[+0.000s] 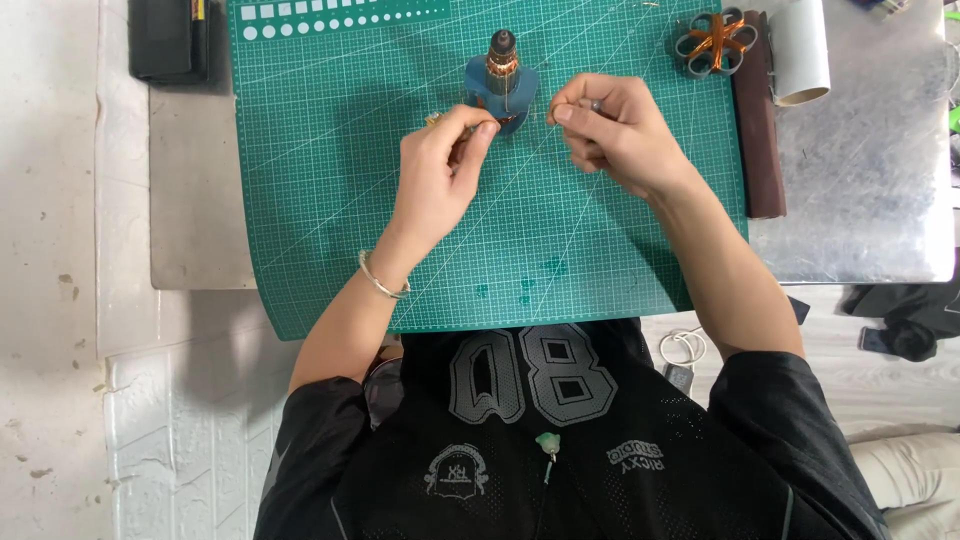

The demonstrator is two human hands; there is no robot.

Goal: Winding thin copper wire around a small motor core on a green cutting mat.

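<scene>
A thin copper wire (520, 112) is pinched taut between the closed fingers of the left hand (440, 170) and right hand (612, 128), just before the upright blue-held armature (501, 82), nearer the left hand, on the green cutting mat (330, 200).

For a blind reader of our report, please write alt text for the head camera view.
A person's left hand and right hand pinch thin wire beside a blue stand holding a copper-wound motor rotor, on a green cutting mat. A wound coil part, a brown strip and a white tube lie at the upper right.
</scene>
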